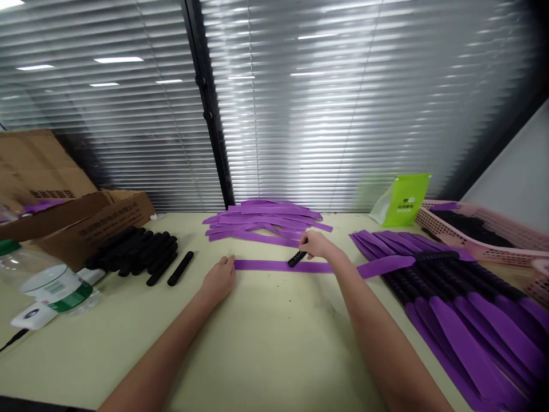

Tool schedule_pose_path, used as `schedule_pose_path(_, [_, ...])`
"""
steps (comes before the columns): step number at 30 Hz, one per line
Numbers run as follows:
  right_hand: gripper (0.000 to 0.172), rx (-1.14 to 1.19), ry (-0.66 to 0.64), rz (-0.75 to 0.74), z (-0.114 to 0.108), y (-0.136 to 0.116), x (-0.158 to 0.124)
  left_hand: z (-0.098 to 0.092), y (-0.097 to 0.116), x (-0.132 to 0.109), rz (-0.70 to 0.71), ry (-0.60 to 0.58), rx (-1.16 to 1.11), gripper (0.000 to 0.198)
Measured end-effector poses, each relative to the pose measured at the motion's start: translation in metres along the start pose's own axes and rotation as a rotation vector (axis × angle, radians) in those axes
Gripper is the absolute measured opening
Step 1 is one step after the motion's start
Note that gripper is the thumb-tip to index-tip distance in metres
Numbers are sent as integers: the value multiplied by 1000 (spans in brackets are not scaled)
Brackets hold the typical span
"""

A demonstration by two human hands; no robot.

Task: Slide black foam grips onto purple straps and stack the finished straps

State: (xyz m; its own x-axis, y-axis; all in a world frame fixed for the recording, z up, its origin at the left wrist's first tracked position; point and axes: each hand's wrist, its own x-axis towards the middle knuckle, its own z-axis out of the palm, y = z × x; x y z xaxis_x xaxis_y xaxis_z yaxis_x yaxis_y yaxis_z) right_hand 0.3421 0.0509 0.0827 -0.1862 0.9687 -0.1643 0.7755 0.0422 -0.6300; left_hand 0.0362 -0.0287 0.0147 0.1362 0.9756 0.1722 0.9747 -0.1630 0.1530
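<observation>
- Strap (266, 265) lies flat on the table (266, 343), just this side of the pile (261, 220); its long axis runs left-right, parallel to the pile's front.
- Left hand (219, 280) is below the pile's left edge, palm down on the strap's left end, clasping nothing.
- Right hand (315, 245), below the pile's right half, pinches the tube (297, 258).
- Tube touches the strap, axis skewed, free end pointing down-left.
</observation>
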Motion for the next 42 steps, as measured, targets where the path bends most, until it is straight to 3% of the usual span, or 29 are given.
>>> schedule_pose_path(4, [11,-236,53,29,-18,2,-7,-2,2,-2,-1,-5,76,36])
schedule_pose_path(7, [11,-278,142,-12,-14,-9,-11,-3,0,-3,-20,9,137,34])
schedule_pose_path(10, [5,-136,213,-171,12,-29,-14,-5,-6,-2,-13,32,159,35])
schedule_pose_path(13, [17,144,224,-308,55,-50,-17,-6,-14,-2,11,57,119,32])
schedule_pose_path(16, [15,279,209,-318,92,-61,-16,-6,-20,-2,16,74,85,28])
schedule_pose_path(18, [13,321,147,-255,98,-60,-14,-5,-22,-3,10,74,78,27])
schedule_pose_path(21, [13,339,45,-114,74,-44,-8,-6,-23,-3,-18,65,81,27])
schedule_pose_path(25, [14,194,0,93,13,-3,-3,-8,-21,-4,-64,38,103,27])
schedule_pose_path(28, [13,79,41,240,-27,25,-8,-9,-18,-4,-73,18,124,27])
schedule_pose_path(31, [13,-111,85,320,-48,35,-16,-9,-17,-5,-60,12,140,28])
schedule_pose_path(35, [13,-320,199,267,-42,18,-22,-5,-19,-5,-45,25,139,32])
schedule_pose_path(37, [14,-196,226,132,-26,2,-20,-4,-21,-5,-44,39,123,34])
schedule_pose_path(40, [17,109,126,-68,-1,-14,-12,-4,-23,-4,-55,36,101,38])
schedule_pose_path(42, [18,196,44,-77,7,-15,-7,-6,-22,-4,-78,8,103,40])
